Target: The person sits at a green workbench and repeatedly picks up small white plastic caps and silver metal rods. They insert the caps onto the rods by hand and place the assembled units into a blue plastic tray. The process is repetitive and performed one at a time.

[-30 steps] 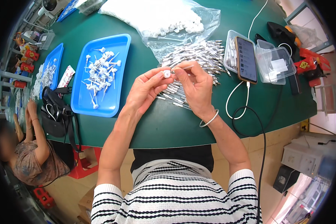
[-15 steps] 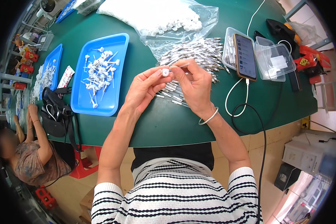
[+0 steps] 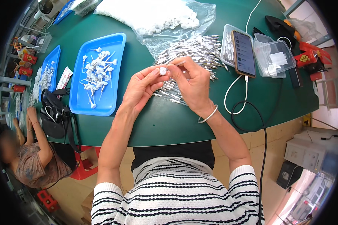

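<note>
Left hand pinching a small white plastic cap, right hand pinching a thin rod beside it, green table below

A workshop for small-parts assembly is indicated. A broad green worktable is laid with parts in bulk: white caps are held in a clear plastic bag at twelve o'clock, thin rods are heaped at half past twelve, and white-headed stems are gathered in a blue tray at ten o'clock. A second blue tray is filled similarly between nine and ten. At eight o'clock, a co-worker is seen with both arms extended toward the tabletop.
</note>
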`<state>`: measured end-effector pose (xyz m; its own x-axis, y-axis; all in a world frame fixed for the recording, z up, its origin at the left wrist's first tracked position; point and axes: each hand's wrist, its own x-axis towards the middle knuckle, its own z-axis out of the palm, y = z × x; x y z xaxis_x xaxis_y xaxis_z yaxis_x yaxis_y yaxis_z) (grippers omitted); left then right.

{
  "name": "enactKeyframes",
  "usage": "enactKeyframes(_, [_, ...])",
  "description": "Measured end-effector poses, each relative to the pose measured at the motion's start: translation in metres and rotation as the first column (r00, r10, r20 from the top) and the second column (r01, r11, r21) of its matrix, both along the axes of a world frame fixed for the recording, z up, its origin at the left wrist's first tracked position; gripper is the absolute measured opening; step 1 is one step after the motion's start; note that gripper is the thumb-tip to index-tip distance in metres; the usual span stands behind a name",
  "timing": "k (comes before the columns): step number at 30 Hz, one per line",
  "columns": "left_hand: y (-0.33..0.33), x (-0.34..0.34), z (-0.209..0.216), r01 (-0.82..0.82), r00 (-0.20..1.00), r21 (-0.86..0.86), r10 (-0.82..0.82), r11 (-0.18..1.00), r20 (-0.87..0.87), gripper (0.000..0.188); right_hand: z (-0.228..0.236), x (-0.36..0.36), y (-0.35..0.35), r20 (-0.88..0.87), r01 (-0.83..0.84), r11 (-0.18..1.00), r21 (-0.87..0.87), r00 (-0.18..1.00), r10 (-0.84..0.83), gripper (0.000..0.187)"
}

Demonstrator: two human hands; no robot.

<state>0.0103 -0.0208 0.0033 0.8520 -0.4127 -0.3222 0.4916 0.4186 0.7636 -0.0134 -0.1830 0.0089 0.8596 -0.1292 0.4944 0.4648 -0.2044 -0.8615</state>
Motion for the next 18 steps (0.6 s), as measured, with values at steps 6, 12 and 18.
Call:
enactKeyframes(6, [0.0009, 0.0003, -0.0043, -0.006, 0.997, 0.055, 0.002, 0.998, 0.074, 0.027, -0.0009, 0.0002, -0.0006, 0.023, 0.021, 0.997, -0.072, 1.000, -0.020, 0.005])
enactKeyframes(12, [0.0009, 0.0001, -0.0024, -0.005, 0.997, 0.054, 0.001, 0.999, 0.077, 0.026, -0.0002, 0.0012, -0.0016, 0.076, 0.048, 0.991, -0.122, 0.996, -0.039, 0.004])
enactKeyframes(18, [0.0012, 0.0005, -0.0041, -0.012, 0.999, 0.044, 0.010, 0.999, 0.054, 0.026, 0.0005, 0.0008, -0.0014, 0.073, 0.040, 0.993, -0.107, 0.997, -0.032, 0.005])
